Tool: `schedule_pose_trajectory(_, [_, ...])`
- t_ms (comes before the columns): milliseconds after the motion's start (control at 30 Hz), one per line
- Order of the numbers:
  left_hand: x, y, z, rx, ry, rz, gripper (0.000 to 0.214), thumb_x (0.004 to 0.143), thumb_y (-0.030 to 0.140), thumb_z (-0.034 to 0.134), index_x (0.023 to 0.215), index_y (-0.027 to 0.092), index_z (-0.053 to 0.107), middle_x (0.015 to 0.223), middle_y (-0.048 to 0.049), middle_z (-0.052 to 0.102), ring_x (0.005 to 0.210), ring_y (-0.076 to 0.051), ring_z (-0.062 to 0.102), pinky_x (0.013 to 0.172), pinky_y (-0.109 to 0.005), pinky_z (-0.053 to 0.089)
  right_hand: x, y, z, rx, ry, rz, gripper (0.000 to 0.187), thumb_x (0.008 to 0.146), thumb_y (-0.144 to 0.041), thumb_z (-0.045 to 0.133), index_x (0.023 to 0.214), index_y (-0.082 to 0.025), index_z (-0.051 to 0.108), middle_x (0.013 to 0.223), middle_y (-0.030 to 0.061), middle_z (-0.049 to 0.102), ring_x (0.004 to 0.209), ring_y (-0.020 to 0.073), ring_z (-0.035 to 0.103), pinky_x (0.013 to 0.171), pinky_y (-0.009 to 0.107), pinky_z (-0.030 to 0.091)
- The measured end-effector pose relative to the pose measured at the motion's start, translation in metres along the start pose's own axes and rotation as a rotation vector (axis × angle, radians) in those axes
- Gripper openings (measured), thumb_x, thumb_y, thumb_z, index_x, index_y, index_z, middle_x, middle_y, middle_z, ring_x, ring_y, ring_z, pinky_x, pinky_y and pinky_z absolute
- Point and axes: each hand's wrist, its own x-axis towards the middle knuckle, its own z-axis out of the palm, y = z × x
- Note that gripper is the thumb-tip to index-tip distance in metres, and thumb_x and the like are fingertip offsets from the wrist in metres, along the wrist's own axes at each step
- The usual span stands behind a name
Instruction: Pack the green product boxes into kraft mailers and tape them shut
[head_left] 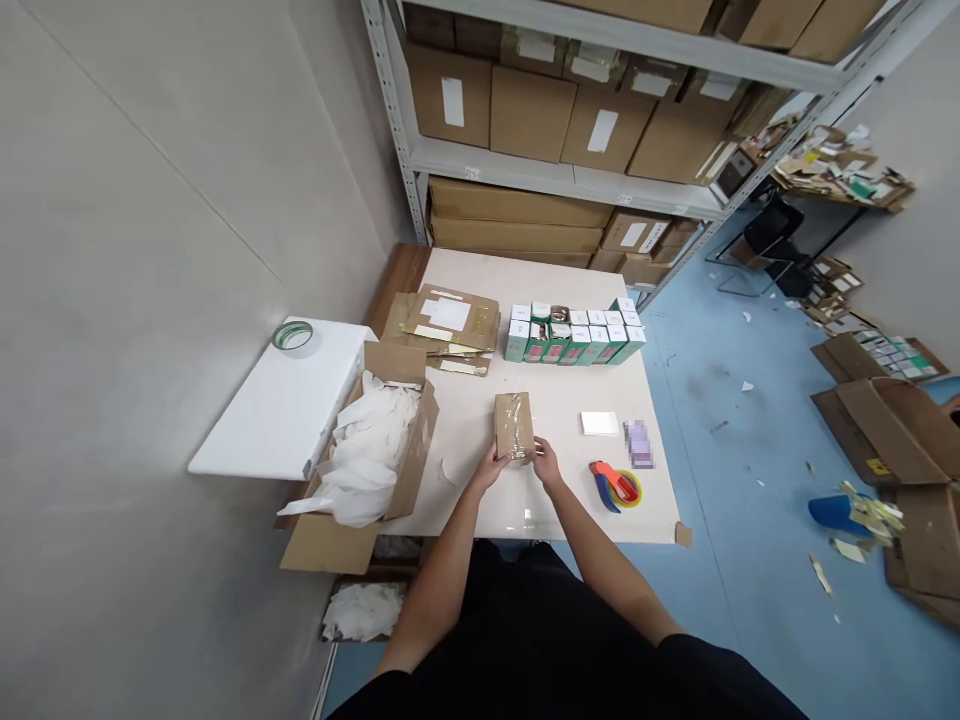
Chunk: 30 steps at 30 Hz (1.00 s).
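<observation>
A small brown cardboard box (pixel 514 420) with shiny clear tape across its top is between my hands at the middle of the white table (pixel 472 510). My left hand (pixel 489 468) grips its near left corner, and my right hand (pixel 547 465) is closed on its near right side. The box's underside is hidden. To the right lie a white stack of cards or paper (pixel 599 424) and a tape dispenser (pixel 613 483) in red and blue, with a yellow-rimmed roll beside it. A blurred purple item (pixel 639 444) is near the right edge.
Small green-and-white boxes (pixel 585 340) stand in rows at the back. Flattened cardboard (pixel 450 320) lies left of them. An open carton (pixel 420 450) full of white packing paper stands left, by a white board (pixel 262 430) bearing a tape roll (pixel 292 335). Shelving (pixel 525 180) rises behind.
</observation>
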Motion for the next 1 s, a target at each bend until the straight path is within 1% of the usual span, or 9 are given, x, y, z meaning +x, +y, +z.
schedule_pose_trajectory(100, [-0.001, 0.011, 0.005, 0.007, -0.006, 0.002, 0.098, 0.080, 0.045, 0.080, 0.164, 0.027, 0.032, 0.159, -0.0105, 0.049, 0.143, -0.030, 0.051, 0.121, -0.046, 0.037, -0.004, -0.011, -0.009, 0.075, -0.009, -0.056, 0.052, 0.069, -0.036, 0.069, 0.119, -0.021, 0.063, 0.102, 0.0083, 0.075, 0.091, 0.0242, 0.072, 0.085, 0.039, 0.058])
schedule_pose_trajectory(233, [-0.010, 0.036, 0.024, 0.057, 0.040, 0.079, 0.096, 0.083, 0.041, 0.078, 0.165, 0.028, 0.030, 0.164, -0.0076, 0.041, 0.147, -0.029, 0.046, 0.123, -0.042, 0.035, -0.006, -0.032, -0.028, 0.099, -0.069, -0.134, 0.054, 0.071, -0.038, 0.069, 0.122, -0.021, 0.062, 0.108, 0.0097, 0.074, 0.096, 0.0250, 0.071, 0.088, 0.040, 0.058])
schedule_pose_trajectory(367, [-0.031, 0.062, 0.049, 0.099, 0.147, 0.139, 0.095, 0.084, 0.038, 0.076, 0.165, 0.028, 0.027, 0.165, -0.0067, 0.040, 0.150, -0.028, 0.041, 0.124, -0.042, 0.033, -0.008, -0.057, -0.052, 0.099, -0.174, -0.199, 0.057, 0.074, -0.042, 0.069, 0.126, -0.022, 0.061, 0.116, 0.0107, 0.072, 0.100, 0.0257, 0.070, 0.090, 0.041, 0.057])
schedule_pose_trajectory(467, [-0.053, 0.071, 0.066, 0.107, 0.238, 0.184, 0.095, 0.085, 0.039, 0.076, 0.166, 0.026, 0.027, 0.163, -0.0081, 0.043, 0.150, -0.028, 0.042, 0.123, -0.042, 0.035, -0.015, -0.070, -0.068, 0.121, -0.255, -0.238, 0.058, 0.075, -0.043, 0.071, 0.128, -0.023, 0.061, 0.121, 0.0110, 0.071, 0.107, 0.0272, 0.068, 0.095, 0.044, 0.056])
schedule_pose_trajectory(600, [-0.091, 0.067, 0.083, 0.064, 0.355, 0.228, 0.092, 0.083, 0.042, 0.078, 0.163, 0.024, 0.035, 0.162, -0.0097, 0.044, 0.148, -0.031, 0.044, 0.119, -0.044, 0.041, -0.032, -0.075, -0.083, 0.138, -0.423, -0.321, 0.052, 0.080, -0.043, 0.071, 0.129, -0.027, 0.062, 0.139, 0.0092, 0.064, 0.131, 0.0295, 0.057, 0.105, 0.046, 0.051])
schedule_pose_trajectory(667, [-0.112, 0.060, 0.090, 0.036, 0.425, 0.234, 0.090, 0.082, 0.045, 0.079, 0.160, 0.025, 0.040, 0.161, -0.0093, 0.046, 0.147, -0.032, 0.045, 0.117, -0.045, 0.044, -0.041, -0.074, -0.086, 0.165, -0.525, -0.315, 0.052, 0.081, -0.043, 0.071, 0.130, -0.028, 0.062, 0.142, 0.0090, 0.062, 0.133, 0.0304, 0.055, 0.103, 0.046, 0.053])
schedule_pose_trajectory(733, [-0.134, 0.053, 0.096, 0.004, 0.496, 0.247, 0.090, 0.081, 0.046, 0.079, 0.160, 0.024, 0.041, 0.160, -0.0092, 0.048, 0.145, -0.032, 0.047, 0.115, -0.045, 0.047, -0.050, -0.073, -0.086, 0.188, -0.618, -0.284, 0.054, 0.081, -0.043, 0.073, 0.131, -0.029, 0.061, 0.141, 0.0099, 0.062, 0.128, 0.0309, 0.059, 0.098, 0.046, 0.056])
schedule_pose_trajectory(867, [-0.180, 0.042, 0.101, -0.028, 0.655, 0.267, 0.094, 0.076, 0.048, 0.083, 0.158, 0.023, 0.045, 0.150, -0.0104, 0.059, 0.137, -0.032, 0.055, 0.111, -0.046, 0.051, -0.073, -0.070, -0.075, 0.160, -0.767, -0.246, 0.056, 0.079, -0.042, 0.075, 0.131, -0.030, 0.061, 0.140, 0.0093, 0.062, 0.123, 0.0296, 0.061, 0.093, 0.043, 0.058])
schedule_pose_trajectory(1000, [-0.231, 0.030, 0.093, -0.039, 0.806, 0.289, 0.094, 0.073, 0.048, 0.086, 0.156, 0.024, 0.048, 0.143, -0.0109, 0.064, 0.130, -0.030, 0.061, 0.110, -0.045, 0.051, -0.107, -0.067, -0.055, 0.124, -0.904, -0.244, 0.056, 0.076, -0.042, 0.077, 0.129, -0.030, 0.061, 0.141, 0.0083, 0.060, 0.123, 0.0278, 0.060, 0.092, 0.040, 0.058])
